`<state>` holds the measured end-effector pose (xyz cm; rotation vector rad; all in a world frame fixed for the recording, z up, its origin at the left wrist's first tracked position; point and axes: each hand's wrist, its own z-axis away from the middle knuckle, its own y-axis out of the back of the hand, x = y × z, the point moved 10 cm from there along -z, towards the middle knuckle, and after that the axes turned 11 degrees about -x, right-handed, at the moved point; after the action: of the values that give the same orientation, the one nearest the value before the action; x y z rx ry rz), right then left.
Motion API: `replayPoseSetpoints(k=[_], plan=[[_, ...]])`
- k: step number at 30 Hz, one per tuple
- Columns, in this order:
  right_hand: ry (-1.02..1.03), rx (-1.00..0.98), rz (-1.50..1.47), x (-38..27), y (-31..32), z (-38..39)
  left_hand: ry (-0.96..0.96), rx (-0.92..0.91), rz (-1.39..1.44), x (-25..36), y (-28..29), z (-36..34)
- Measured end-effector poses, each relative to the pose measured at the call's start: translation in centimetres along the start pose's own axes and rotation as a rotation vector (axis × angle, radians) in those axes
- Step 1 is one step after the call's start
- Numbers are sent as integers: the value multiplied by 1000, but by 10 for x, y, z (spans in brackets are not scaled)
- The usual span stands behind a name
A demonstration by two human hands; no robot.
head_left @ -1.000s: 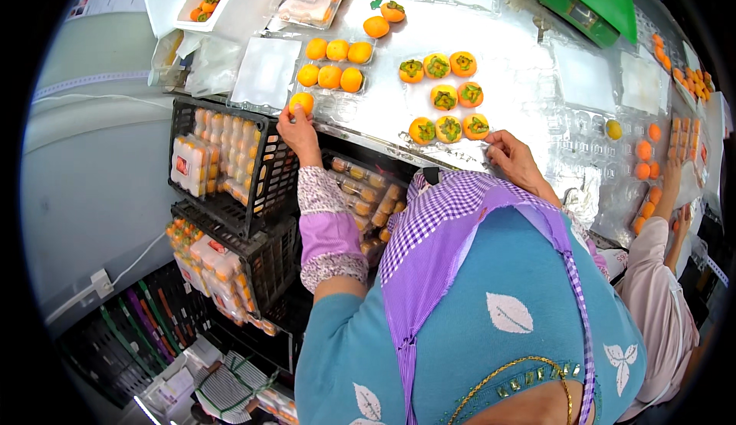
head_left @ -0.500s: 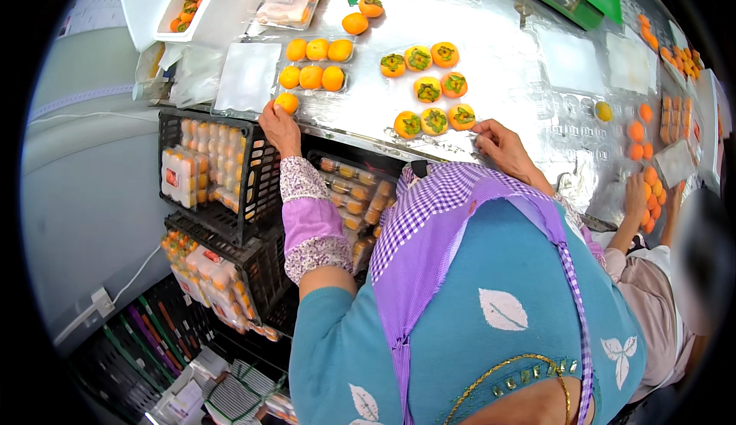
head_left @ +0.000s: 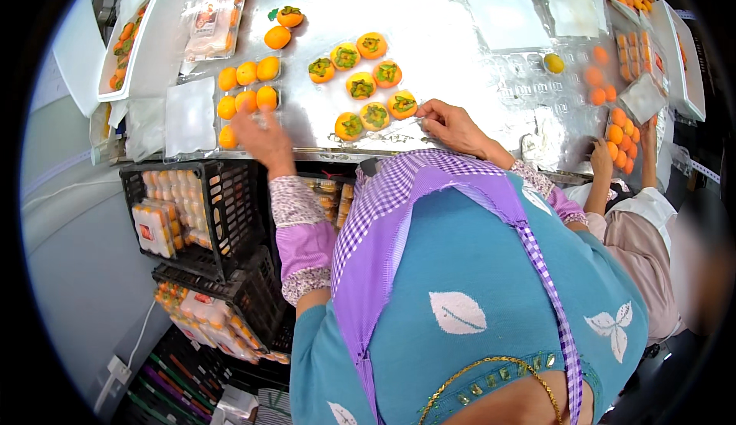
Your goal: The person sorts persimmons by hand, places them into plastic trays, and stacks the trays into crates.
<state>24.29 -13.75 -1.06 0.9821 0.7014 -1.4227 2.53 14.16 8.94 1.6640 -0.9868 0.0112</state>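
- Looking down past our teal top, we see two black crates [head_left: 230,195] stacked under the table edge, both holding flat packs of orange fruit [head_left: 157,229].
- Our left hand [head_left: 264,137] lies blurred over a clear tray [head_left: 245,95] of smooth orange persimmons [head_left: 247,74]; fingers are spread loosely, and we cannot tell whether they hold a fruit.
- Our right hand [head_left: 452,124] rests half-curled on the steel table [head_left: 460,49], fingertips pinching clear film just beside a cluster of persimmons with green caps [head_left: 364,88].
- Farther off, a white tray [head_left: 130,34] at the left rim carries more fruit.
- At the right, a co-worker's hand [head_left: 602,157] touches another fruit tray [head_left: 621,137].
- Compared with half a second ago, our left hand no longer grips the fruit at the table edge and sits nearer the tray, while our right has slid left toward the capped fruit.
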Motion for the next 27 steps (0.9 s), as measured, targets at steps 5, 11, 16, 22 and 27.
replayPoseSetpoints(k=[5,11,16,22,27], plan=[[8,6,3,1,0,-2,-29,-579,122,103,-102,24],[-9,-12,11,1,1,0,70,-777,396,94,-126,29],[-12,-4,-6,3,0,-2,91,-809,596,88,-128,38],[-31,5,-42,5,2,-1,-76,-852,521,117,-113,36],[5,-20,-41,0,-4,-5,-108,-617,470,110,-82,38]])
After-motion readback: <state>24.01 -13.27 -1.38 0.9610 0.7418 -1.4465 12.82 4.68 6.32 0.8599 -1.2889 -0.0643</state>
